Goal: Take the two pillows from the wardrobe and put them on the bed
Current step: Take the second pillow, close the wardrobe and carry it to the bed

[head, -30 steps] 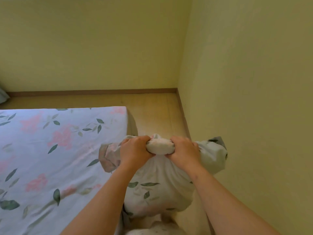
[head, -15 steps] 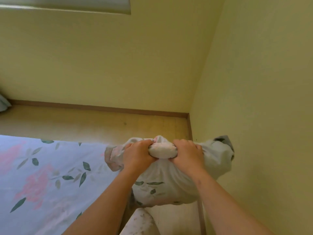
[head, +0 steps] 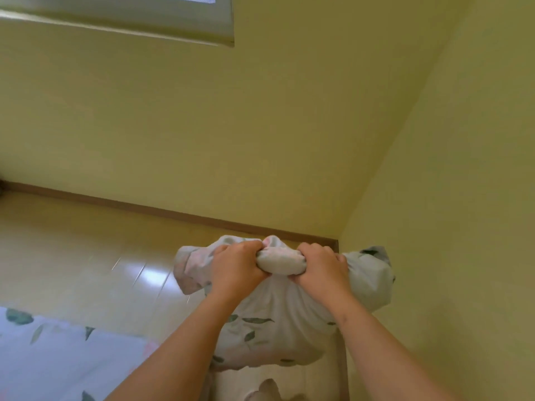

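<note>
A pillow (head: pixel 272 322) in a pale cover printed with green leaves and pink flowers hangs in front of me, bunched at its top edge. My left hand (head: pixel 236 269) and my right hand (head: pixel 320 270) both grip that bunched top, side by side. The pillow hangs over the floor strip between the bed (head: pixel 58 360) and the right wall. The bed, in a matching floral sheet, shows only at the lower left. A pale rounded shape (head: pixel 267 390) at the bottom edge is partly hidden; I cannot tell what it is. The wardrobe is out of view.
Yellow walls meet in a corner (head: pixel 341 233) just beyond my hands, with a brown skirting board (head: pixel 144 208) along the floor. Glossy wooden floor (head: pixel 101 256) lies beyond the bed. A window frame (head: pixel 144 21) sits at the top left.
The view has tilted upward: the bed has slid down and left in the frame and the window has come into sight. Both hands keep the same grip on the pillow.
</note>
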`<action>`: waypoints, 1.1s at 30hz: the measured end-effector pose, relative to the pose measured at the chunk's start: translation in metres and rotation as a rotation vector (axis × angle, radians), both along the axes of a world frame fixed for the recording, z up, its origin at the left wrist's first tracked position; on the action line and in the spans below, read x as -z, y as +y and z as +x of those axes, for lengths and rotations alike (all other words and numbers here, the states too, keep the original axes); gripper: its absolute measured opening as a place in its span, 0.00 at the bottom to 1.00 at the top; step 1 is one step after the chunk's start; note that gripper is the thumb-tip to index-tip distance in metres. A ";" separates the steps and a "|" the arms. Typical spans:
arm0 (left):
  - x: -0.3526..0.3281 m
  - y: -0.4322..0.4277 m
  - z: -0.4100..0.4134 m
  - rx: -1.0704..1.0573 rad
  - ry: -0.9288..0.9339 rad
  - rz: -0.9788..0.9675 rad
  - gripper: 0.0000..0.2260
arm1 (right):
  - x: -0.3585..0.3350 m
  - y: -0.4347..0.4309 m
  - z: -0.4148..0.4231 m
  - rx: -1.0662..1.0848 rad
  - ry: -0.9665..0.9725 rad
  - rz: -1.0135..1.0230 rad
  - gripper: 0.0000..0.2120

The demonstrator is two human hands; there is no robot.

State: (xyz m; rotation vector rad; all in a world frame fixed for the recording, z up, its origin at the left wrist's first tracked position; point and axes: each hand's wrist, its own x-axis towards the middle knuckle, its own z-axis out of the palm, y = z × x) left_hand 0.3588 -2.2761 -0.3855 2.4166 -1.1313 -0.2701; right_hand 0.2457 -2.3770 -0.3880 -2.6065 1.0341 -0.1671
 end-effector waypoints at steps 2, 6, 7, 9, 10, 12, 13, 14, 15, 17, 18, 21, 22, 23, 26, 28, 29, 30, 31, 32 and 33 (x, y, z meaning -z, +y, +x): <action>0.001 -0.020 0.023 -0.025 -0.002 0.017 0.14 | 0.002 -0.022 0.026 -0.022 -0.004 -0.007 0.06; 0.008 -0.059 0.070 -0.102 0.006 0.024 0.14 | 0.009 -0.068 0.081 -0.098 0.005 -0.026 0.07; 0.011 -0.068 0.082 -0.127 0.014 0.015 0.14 | 0.011 -0.081 0.096 -0.125 0.009 -0.017 0.07; 0.019 -0.086 0.107 -0.187 0.031 -0.007 0.15 | 0.015 -0.106 0.129 -0.190 0.014 -0.002 0.06; 0.023 -0.095 0.120 -0.222 0.041 -0.010 0.16 | 0.017 -0.118 0.146 -0.224 0.015 0.003 0.05; 0.029 -0.115 0.146 -0.299 0.055 -0.008 0.18 | 0.024 -0.143 0.180 -0.292 0.011 0.016 0.06; 0.031 -0.125 0.160 -0.338 0.060 -0.006 0.18 | 0.027 -0.155 0.197 -0.329 0.015 0.019 0.06; 0.032 -0.135 0.171 -0.380 0.061 0.002 0.18 | 0.028 -0.167 0.214 -0.370 0.022 0.019 0.06; 0.032 -0.143 0.183 -0.420 0.060 0.015 0.17 | 0.028 -0.178 0.231 -0.412 0.027 0.025 0.05; 0.033 -0.155 0.205 -0.507 0.049 0.026 0.13 | 0.028 -0.195 0.264 -0.495 0.019 0.032 0.05; 0.035 -0.159 0.217 -0.556 0.042 0.033 0.12 | 0.028 -0.201 0.281 -0.537 0.012 0.030 0.06; 0.039 -0.161 0.247 -0.710 0.036 0.090 0.10 | 0.029 -0.208 0.327 -0.659 -0.007 0.040 0.04; 0.040 -0.160 0.256 -0.762 0.041 0.111 0.10 | 0.030 -0.207 0.341 -0.702 -0.023 0.038 0.04; 0.042 -0.156 0.265 -0.814 0.054 0.128 0.10 | 0.030 -0.204 0.355 -0.743 -0.031 0.034 0.06; 0.045 -0.138 0.294 -0.967 0.073 0.119 0.09 | 0.031 -0.188 0.400 -0.859 -0.058 0.039 0.08; 0.044 -0.123 0.315 -1.059 0.073 0.123 0.09 | 0.033 -0.170 0.432 -0.915 -0.060 0.050 0.07; 0.043 -0.114 0.326 -1.111 0.060 0.118 0.08 | 0.035 -0.160 0.450 -0.942 -0.061 0.055 0.06; 0.043 -0.104 0.338 -1.160 0.045 0.100 0.08 | 0.036 -0.148 0.468 -0.968 -0.064 0.063 0.05; 0.044 -0.092 0.351 -1.203 0.033 0.071 0.09 | 0.037 -0.134 0.486 -0.991 -0.071 0.080 0.04; 0.044 -0.077 0.364 -1.240 0.023 0.035 0.09 | 0.037 -0.119 0.505 -1.017 -0.078 0.096 0.04; 0.044 -0.062 0.378 -1.265 0.022 0.012 0.09 | 0.036 -0.103 0.524 -1.046 -0.077 0.106 0.04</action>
